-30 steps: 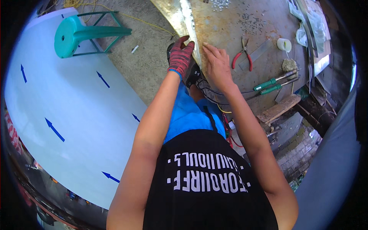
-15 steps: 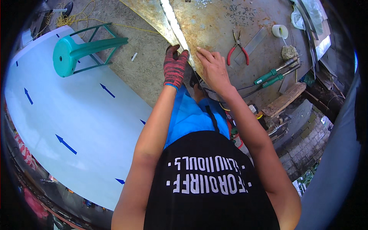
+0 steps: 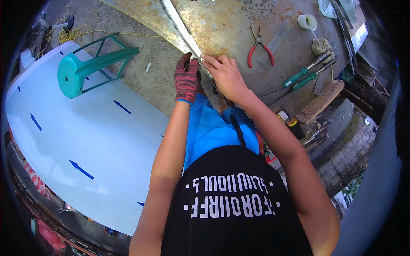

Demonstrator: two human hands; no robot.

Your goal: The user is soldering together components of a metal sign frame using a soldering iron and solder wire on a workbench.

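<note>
A long, shiny metal strip slants along the edge of a rusty metal worktable. Its near end narrows into a dark, thin length that passes between my hands. My left hand, in a red and black knit glove, is closed around the strip at the table's edge, with part of the fingers hidden beneath. My bare right hand presses its fingertips against the strip from the right, just beside the glove. Red-handled pliers lie to the right of that hand, next to a flat grey metal plate.
Two green-handled soldering irons with cables lie on the right, by a grey lump and a white cup. A wooden block sits at the near right. On the left, a green stool lies on a white sheet.
My right hand has moved left from the tabletop onto the strip, its fingers now more bent. My left hand stays on the strip, shifted slightly. The whole view has shifted a little.
</note>
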